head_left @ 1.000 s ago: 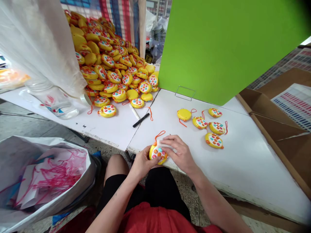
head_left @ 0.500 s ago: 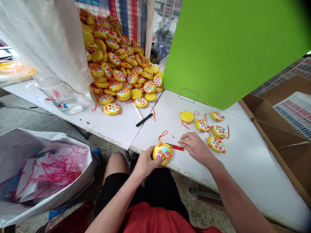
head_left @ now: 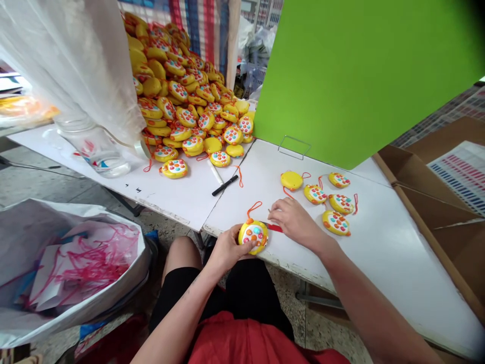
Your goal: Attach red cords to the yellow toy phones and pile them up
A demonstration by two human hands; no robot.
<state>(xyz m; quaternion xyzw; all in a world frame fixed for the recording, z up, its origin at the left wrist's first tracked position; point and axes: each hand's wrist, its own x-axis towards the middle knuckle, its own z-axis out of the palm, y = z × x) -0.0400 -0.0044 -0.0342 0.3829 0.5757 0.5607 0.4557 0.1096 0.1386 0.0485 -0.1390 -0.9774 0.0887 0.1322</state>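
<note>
My left hand is closed around the edge of a yellow toy with a white face and coloured round buttons, holding it at the table's front edge. An orange cord loop sticks up from the toy's top. To its right, the thumb and fingertips of my right hand are pinched together at a small brown sliver. A slim red tool with a dark end lies on the table, partly hidden beneath my right hand.
A big pile of the same toys stands at the back left. Several more lie to the right. Also here are a black marker, a clear jar, a green board, cardboard boxes and a white bag beside the table.
My right hand has moved left over the red tool, and its fingertips have closed on the small brown sliver that lay on the table. My left hand keeps the toy nearly still.
</note>
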